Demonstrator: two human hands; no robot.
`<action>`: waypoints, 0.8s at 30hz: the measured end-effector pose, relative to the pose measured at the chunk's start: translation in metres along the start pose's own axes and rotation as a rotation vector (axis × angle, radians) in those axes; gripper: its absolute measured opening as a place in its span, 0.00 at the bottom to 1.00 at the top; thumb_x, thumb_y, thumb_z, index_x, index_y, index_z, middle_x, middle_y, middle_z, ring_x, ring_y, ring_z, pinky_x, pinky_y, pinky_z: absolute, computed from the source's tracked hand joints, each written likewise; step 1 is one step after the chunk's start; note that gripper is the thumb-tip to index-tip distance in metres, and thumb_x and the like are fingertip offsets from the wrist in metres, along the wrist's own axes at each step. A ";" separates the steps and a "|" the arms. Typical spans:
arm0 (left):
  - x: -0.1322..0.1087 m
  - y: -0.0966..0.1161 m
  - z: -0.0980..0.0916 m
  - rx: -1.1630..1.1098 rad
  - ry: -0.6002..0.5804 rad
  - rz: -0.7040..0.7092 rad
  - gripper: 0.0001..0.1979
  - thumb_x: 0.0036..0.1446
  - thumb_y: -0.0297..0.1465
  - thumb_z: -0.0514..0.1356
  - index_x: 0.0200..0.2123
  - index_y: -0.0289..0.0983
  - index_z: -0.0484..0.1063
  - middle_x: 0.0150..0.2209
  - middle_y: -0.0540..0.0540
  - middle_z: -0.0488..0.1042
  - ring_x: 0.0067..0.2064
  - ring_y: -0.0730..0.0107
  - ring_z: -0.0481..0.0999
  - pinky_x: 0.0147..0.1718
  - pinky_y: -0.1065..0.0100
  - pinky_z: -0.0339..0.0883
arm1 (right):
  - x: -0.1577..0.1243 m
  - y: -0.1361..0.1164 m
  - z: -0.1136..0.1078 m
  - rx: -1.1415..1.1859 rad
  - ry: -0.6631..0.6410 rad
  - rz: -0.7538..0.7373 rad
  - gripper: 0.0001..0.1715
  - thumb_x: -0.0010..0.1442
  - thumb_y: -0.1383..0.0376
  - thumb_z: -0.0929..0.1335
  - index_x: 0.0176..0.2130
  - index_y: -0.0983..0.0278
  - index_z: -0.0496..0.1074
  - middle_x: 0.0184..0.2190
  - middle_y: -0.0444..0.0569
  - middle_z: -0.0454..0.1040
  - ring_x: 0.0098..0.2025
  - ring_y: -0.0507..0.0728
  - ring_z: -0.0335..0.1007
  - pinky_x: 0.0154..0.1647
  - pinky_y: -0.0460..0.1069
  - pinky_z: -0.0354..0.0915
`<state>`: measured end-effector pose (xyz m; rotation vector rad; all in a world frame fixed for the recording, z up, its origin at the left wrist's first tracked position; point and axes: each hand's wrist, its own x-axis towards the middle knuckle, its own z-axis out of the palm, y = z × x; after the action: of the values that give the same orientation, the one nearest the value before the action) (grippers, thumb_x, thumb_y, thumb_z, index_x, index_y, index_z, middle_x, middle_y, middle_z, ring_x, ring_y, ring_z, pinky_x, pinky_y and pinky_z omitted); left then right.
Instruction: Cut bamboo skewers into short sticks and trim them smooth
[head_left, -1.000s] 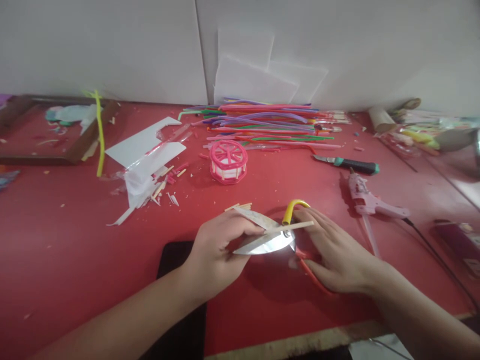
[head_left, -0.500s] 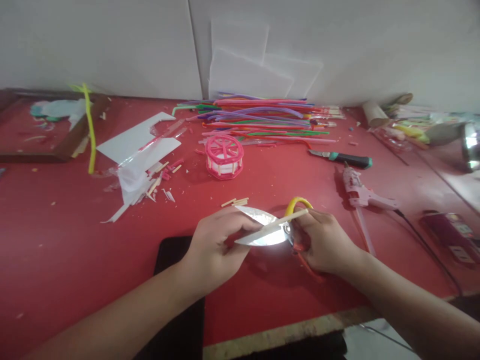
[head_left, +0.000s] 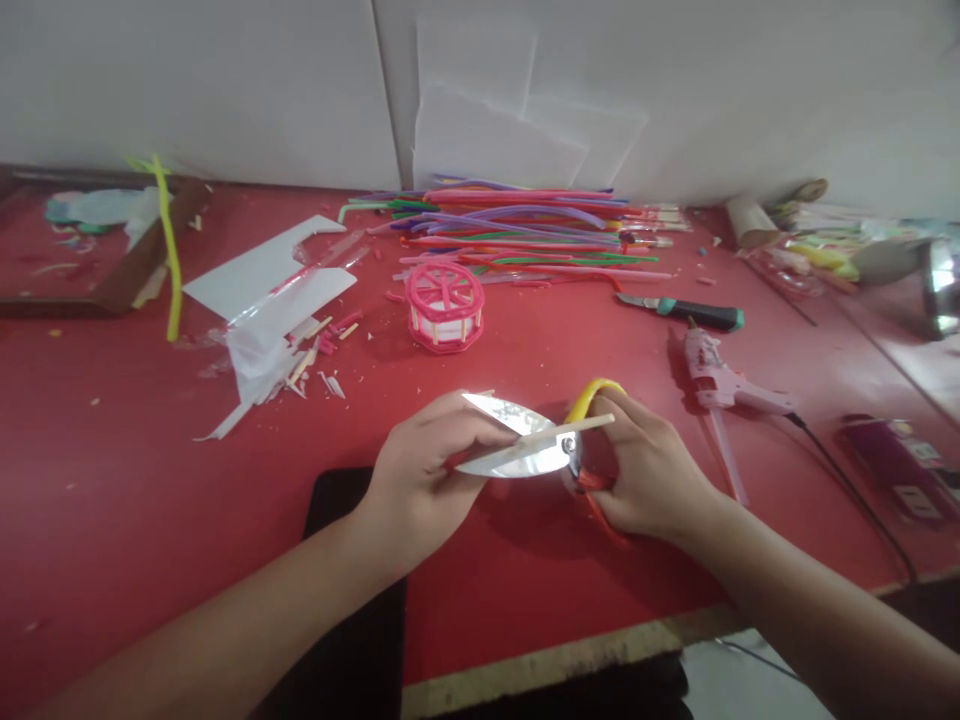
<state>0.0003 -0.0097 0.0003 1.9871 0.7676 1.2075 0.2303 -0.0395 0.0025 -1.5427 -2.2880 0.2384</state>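
Pinches one end of a thin wooden stick point(head_left: 592, 424) in the left hand point(head_left: 420, 455), between thumb and fingers clamped together on it, with fingertips partly hidden behind metal. Grips a pair of scissors point(head_left: 517, 463) in the right hand point(head_left: 652, 465), with fingers wrapped around the yellow and red handles and blades spread apart, pointing toward the left hand. Lies, in the case of the stick, between the open blades and across the pivot, with the free end slanting slightly up near the right hand. Cannot tell about contact between stick and cutting edges. Hold, both stick and scissors, above the red bench point(head_left: 150, 490), near its front edge. Under the left forearm, a flat black object point(head_left: 337, 490). Beyond the hands, a small pink basket point(head_left: 448, 312) with a spoked top, upright, in front of a pile of long coloured strips point(head_left: 517, 222). To the left, white card point(head_left: 255, 285) with scraps point(head_left: 300, 370) just beside it. To the right, a knife point(head_left: 705, 314) with a black and green handle, and nearer, a pink glue gun point(head_left: 716, 378) lying on its side.
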 end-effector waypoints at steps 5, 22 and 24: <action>0.001 0.003 -0.001 0.051 -0.049 0.063 0.11 0.55 0.17 0.62 0.37 0.38 0.75 0.33 0.48 0.80 0.35 0.69 0.80 0.33 0.72 0.75 | 0.002 -0.001 -0.001 -0.041 0.007 -0.077 0.13 0.43 0.65 0.62 0.30 0.59 0.51 0.27 0.46 0.61 0.29 0.56 0.56 0.28 0.51 0.57; 0.001 0.005 0.001 0.090 -0.040 0.042 0.11 0.54 0.17 0.60 0.34 0.38 0.74 0.31 0.49 0.79 0.33 0.70 0.79 0.35 0.69 0.73 | -0.003 0.005 -0.001 -0.025 -0.121 0.022 0.10 0.43 0.62 0.63 0.30 0.62 0.62 0.20 0.43 0.63 0.21 0.51 0.54 0.22 0.47 0.51; 0.000 0.005 0.001 0.087 -0.040 0.044 0.11 0.54 0.17 0.59 0.35 0.39 0.74 0.32 0.48 0.80 0.35 0.68 0.79 0.36 0.67 0.73 | -0.002 0.004 -0.001 -0.022 -0.116 0.025 0.10 0.43 0.62 0.63 0.30 0.62 0.63 0.21 0.44 0.64 0.22 0.51 0.56 0.22 0.47 0.52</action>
<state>0.0022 -0.0130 0.0038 2.1028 0.7720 1.1745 0.2351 -0.0401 0.0011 -1.6081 -2.3675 0.3186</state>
